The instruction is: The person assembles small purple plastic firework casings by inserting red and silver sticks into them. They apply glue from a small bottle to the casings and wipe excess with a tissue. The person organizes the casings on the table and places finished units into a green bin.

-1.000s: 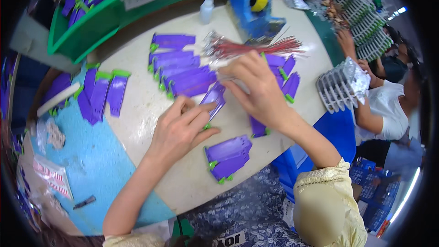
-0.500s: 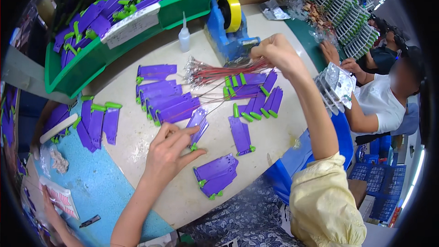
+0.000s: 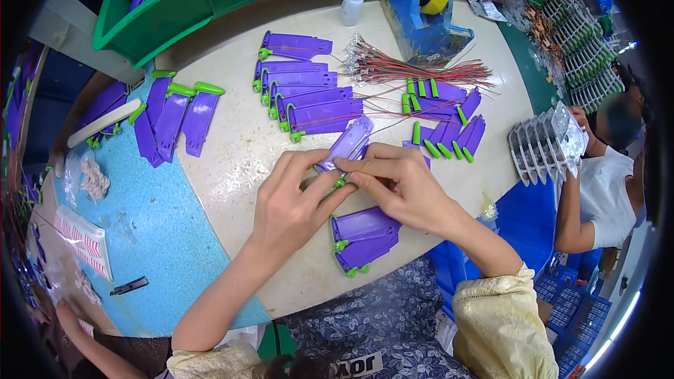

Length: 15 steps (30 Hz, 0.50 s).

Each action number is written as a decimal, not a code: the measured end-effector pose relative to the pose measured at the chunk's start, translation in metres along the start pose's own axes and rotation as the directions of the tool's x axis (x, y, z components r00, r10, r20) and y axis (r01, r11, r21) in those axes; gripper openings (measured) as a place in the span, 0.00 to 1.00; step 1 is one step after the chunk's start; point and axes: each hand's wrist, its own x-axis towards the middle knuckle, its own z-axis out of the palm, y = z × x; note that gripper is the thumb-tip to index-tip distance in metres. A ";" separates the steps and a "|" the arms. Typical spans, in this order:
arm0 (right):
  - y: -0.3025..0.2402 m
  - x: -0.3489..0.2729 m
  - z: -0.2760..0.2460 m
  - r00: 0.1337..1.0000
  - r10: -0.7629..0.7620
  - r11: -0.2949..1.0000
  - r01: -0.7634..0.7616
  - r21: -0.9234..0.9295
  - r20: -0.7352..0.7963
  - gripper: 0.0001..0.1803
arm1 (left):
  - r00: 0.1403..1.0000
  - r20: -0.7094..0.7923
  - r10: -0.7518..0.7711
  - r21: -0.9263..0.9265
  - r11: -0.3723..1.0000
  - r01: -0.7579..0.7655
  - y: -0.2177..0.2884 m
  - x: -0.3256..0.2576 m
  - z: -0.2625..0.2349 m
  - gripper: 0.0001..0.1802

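Observation:
Between my two hands is a purple plastic strip with a green end piece toward me. My left hand grips its near part from the left, thumb and fingers closed on it. My right hand is closed in a pinch against the strip's near end; what lies between its fingertips is hidden. Beyond the strip, purple strips with green ends and thin wires lie overlapped in a row. A bundle of red and dark wires is to their right. More purple strips lie just in front of my hands.
A blue tape dispenser with a yellow roll stands at the back, beside a white squeeze bottle. A green bin edges the table. Purple strips lie at left, others at right. A co-worker sits at right.
My right hand has come back from beside the tape dispenser and meets my left hand at the purple strip. The view has shifted, so the table appears higher and further right.

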 end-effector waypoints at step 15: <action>0.012 0.057 -0.054 0.990 0.066 0.939 -0.104 -0.327 -0.127 0.04 | 0.991 0.132 -0.003 0.093 0.996 -0.009 0.003 0.005 0.000 0.22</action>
